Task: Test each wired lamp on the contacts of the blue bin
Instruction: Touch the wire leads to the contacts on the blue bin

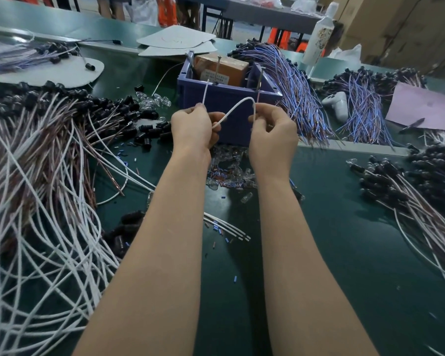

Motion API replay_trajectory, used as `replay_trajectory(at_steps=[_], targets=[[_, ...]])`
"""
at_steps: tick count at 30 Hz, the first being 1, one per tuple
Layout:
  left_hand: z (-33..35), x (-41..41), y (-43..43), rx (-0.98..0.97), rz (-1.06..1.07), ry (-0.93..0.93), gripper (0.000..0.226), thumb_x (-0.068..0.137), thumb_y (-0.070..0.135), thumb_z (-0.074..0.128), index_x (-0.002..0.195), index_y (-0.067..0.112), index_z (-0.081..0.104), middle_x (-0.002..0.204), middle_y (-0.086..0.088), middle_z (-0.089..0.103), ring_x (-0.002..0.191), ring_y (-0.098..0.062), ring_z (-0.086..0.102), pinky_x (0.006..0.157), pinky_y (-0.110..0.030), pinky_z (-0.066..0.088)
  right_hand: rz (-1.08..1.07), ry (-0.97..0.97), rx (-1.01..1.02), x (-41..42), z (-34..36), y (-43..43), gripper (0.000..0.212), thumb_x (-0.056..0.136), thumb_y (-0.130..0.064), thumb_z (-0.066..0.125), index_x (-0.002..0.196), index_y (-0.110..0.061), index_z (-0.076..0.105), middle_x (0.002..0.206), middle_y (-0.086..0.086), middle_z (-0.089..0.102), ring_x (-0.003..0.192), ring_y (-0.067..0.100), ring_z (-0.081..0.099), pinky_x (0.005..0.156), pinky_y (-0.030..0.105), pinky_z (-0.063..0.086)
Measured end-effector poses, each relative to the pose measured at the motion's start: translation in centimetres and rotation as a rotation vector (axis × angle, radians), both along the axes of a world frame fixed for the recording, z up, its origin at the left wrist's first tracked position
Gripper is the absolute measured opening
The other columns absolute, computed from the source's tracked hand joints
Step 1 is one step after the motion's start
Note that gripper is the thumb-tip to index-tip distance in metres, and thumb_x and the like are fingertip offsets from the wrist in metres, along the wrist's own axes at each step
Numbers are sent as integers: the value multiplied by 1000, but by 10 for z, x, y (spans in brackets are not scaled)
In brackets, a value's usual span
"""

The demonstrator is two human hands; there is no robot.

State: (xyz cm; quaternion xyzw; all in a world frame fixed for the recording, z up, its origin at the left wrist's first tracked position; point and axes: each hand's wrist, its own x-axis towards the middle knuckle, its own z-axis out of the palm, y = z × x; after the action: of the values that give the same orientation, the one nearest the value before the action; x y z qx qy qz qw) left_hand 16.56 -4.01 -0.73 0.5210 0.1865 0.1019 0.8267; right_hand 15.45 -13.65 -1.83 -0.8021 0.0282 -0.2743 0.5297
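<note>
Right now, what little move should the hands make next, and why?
Probably nudge both ends of the white wire up onto the metal pins of the blue bin. The left hand and right hand each pinch one end, pointing up near them.

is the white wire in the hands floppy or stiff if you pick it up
Probably springy rather than limp: the white wire holds a smooth arch between the left hand and right hand, and its free end stands straight up. Likely light, since fingertip pinches carry it. It may snag: the wire pile lies in tangled loops.
</note>
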Motion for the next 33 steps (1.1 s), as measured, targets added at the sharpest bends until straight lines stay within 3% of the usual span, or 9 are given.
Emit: replay_trajectory(at_steps=[11,17,24,33], targets=[[-1,1,-12,-32,-77,10,29,101,13,36,75,7,48,39,5,57,29,-2,37,34,-14,29,6,-16,-3,-1,0,1,27,90,-2,46,103,-11,68,85,-4,64,84,11,60,82,25,48],[0,-1,-14,-75,-76,3,26,102,13,36,79,7,47,39,5,57,29,-2,38,34,-14,30,17,-18,-6,-1,-2,2,26,91,-3,47,104,-11,69,86,-6,65,83,8,59,77,17,45],[1,-1,-13,-114,-68,-18,29,101,12,36,76,7,47,40,4,56,30,-2,37,35,-14,30,5,-20,-15,-1,-1,2,25,91,-4,48,103,-13,69,87,-5,67,83,10,61,80,26,49],[1,-1,-12,-92,-54,-12,25,101,12,36,79,7,46,39,4,57,29,-2,38,34,-13,31,9,-18,-4,-1,-1,3,26,91,-4,49,103,-12,70,92,-1,71,83,9,61,80,25,49]])
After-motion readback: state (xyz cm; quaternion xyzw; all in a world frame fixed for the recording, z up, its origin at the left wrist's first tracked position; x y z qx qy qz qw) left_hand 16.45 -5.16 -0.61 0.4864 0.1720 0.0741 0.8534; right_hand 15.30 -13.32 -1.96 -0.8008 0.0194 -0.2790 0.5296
